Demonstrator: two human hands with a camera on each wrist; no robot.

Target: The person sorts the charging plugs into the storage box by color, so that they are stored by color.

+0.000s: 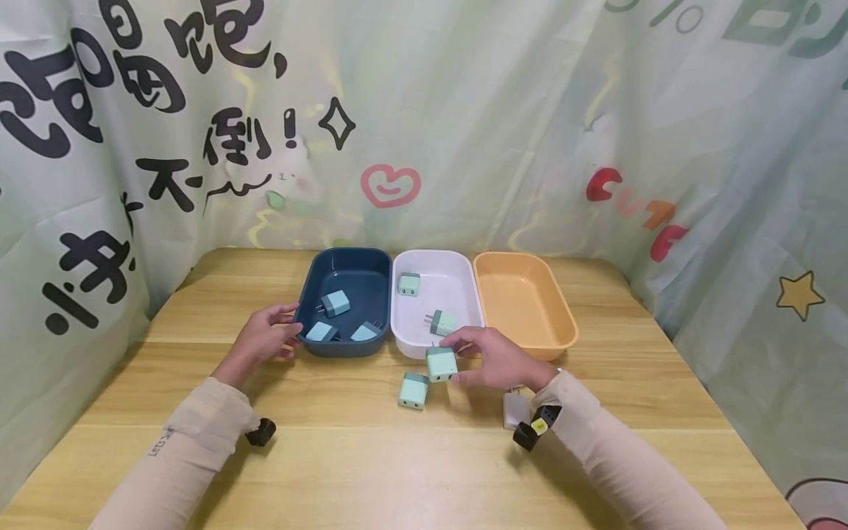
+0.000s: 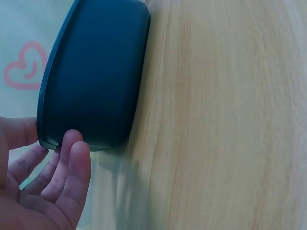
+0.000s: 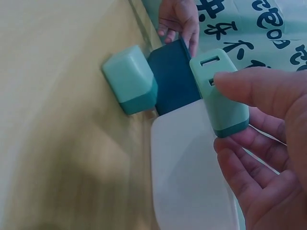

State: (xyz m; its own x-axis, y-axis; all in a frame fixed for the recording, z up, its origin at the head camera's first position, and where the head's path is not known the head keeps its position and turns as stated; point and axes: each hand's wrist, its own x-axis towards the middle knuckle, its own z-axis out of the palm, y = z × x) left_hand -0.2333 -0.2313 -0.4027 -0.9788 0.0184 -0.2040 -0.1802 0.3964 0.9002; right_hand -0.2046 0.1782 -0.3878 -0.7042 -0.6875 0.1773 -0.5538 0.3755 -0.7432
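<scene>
In the head view my right hand pinches a mint-green USB charger by its sides, in front of the white bin. The right wrist view shows the thumb near the ports of this charger, fingers on the opposite side. A second mint-green charger lies on the table, just left of the held one. My left hand touches the left side of the dark blue bin near its front corner, fingers loosely spread. Inside that bin lie three light-blue chargers; two green chargers lie in the white bin.
An orange bin stands right of the white one, the three side by side at the table's back. A pale lilac charger lies beside my right wrist. A printed cloth hangs behind the wooden table.
</scene>
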